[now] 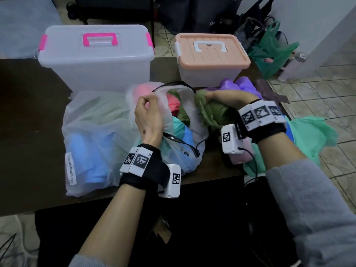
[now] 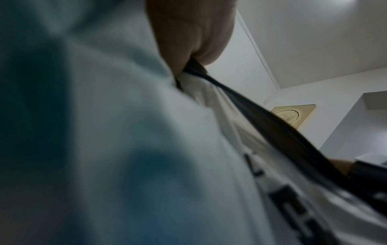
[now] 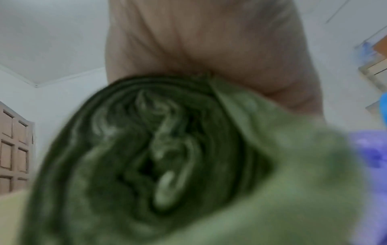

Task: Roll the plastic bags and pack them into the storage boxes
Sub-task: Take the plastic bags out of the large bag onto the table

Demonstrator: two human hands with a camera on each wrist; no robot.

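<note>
My left hand (image 1: 147,105) pinches the black-trimmed rim (image 2: 211,77) of a translucent white pouch (image 1: 96,132) lying on the dark table (image 1: 28,132), holding its mouth open. Inside lie several rolled bags in red, olive, teal and blue (image 1: 179,120). My right hand (image 1: 227,97) grips an olive-green rolled plastic bag (image 1: 213,112) just right of the pouch's mouth; the right wrist view shows the roll's spiral end (image 3: 146,157) under my palm. Behind stand two lidded storage boxes: a large clear one with pink handle (image 1: 96,60) and a smaller one with peach lid (image 1: 210,54).
Loose purple bags (image 1: 242,85) and a mint-green bag (image 1: 308,135) lie at the table's right end, partly over its edge. A dark green bag (image 1: 269,53) and black bags sit on the tiled floor beyond the boxes. A cable runs from my right wrist.
</note>
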